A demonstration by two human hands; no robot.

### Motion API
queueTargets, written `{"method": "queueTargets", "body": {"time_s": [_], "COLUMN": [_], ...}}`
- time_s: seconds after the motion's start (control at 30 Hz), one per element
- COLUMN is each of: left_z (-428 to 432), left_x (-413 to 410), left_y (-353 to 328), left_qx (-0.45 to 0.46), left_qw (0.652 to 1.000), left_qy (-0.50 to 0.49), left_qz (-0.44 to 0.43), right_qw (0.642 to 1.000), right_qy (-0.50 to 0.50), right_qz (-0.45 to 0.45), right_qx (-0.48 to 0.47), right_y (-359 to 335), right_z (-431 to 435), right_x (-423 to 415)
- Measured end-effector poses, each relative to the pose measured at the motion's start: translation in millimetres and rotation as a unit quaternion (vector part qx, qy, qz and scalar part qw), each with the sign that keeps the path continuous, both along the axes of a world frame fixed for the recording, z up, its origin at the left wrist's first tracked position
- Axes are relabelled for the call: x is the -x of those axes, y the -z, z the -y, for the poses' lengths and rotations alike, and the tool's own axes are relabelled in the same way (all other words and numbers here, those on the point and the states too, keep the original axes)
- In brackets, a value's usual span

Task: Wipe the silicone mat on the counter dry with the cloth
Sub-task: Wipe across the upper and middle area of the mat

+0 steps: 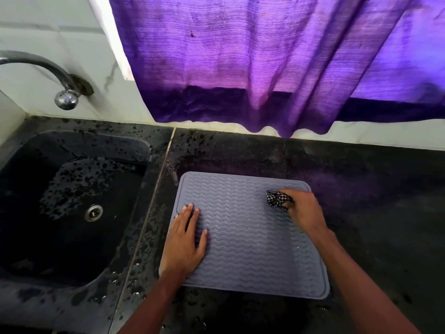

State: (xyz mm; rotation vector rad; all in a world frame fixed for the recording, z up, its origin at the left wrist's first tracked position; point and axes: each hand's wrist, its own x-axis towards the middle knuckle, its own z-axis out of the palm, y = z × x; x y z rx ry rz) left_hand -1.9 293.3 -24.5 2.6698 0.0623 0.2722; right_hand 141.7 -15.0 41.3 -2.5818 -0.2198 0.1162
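A grey silicone mat [245,235] with wavy ridges lies flat on the black counter [373,201], just right of the sink. My left hand [185,239] rests flat on the mat's left part, fingers straight and spread. My right hand [301,208] is at the mat's far right corner and grips a bunched black-and-white checked cloth [277,198], which touches the mat. Small water drops glint on the mat's middle and near part.
A black sink [72,201] with a metal drain lies to the left, its rim spotted with water. A chrome tap [65,92] juts from the white tiled wall. A purple curtain [265,63] hangs down behind the counter.
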Motion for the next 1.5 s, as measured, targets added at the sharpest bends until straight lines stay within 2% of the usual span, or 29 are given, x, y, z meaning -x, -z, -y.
{"method": "queueTargets", "body": {"time_s": [0.1, 0.2, 0.33, 0.5, 0.7, 0.97, 1.17, 1.3, 1.5], "left_z": [0, -1, -1, -1, -2, -3, -3, -3, -3], "left_x": [0, 0, 0, 0, 0, 0, -1, -1, -2], "left_y": [0, 0, 1, 1, 2, 4, 4, 4, 5], "left_qx": [-0.002, -0.004, -0.007, -0.008, -0.008, -0.009, -0.012, -0.013, -0.010], "left_qw": [1.000, 1.000, 1.000, 1.000, 1.000, 1.000, 1.000, 1.000, 1.000], "left_qy": [-0.001, -0.001, 0.001, 0.001, 0.004, 0.003, 0.007, 0.006, 0.008], "left_qz": [-0.001, -0.005, -0.007, -0.008, -0.013, -0.012, -0.005, -0.004, -0.010], "right_qw": [0.999, 0.999, 0.999, 0.999, 0.999, 0.997, 0.998, 0.997, 0.996], "right_qy": [-0.037, -0.039, -0.042, -0.035, -0.049, -0.073, -0.066, -0.067, -0.091], "right_qz": [0.022, 0.003, 0.029, 0.010, 0.008, -0.021, -0.005, -0.026, 0.004], "right_qx": [0.002, 0.028, 0.015, 0.017, -0.003, 0.026, 0.010, 0.016, -0.014], "right_y": [8, 10, 1, 27, 19, 7, 16, 10, 9], "right_z": [-9, -7, -25, -36, -57, -74, -99, -102, -137], "right_x": [5, -1, -2, 2, -8, -11, -1, -5, 6]}}
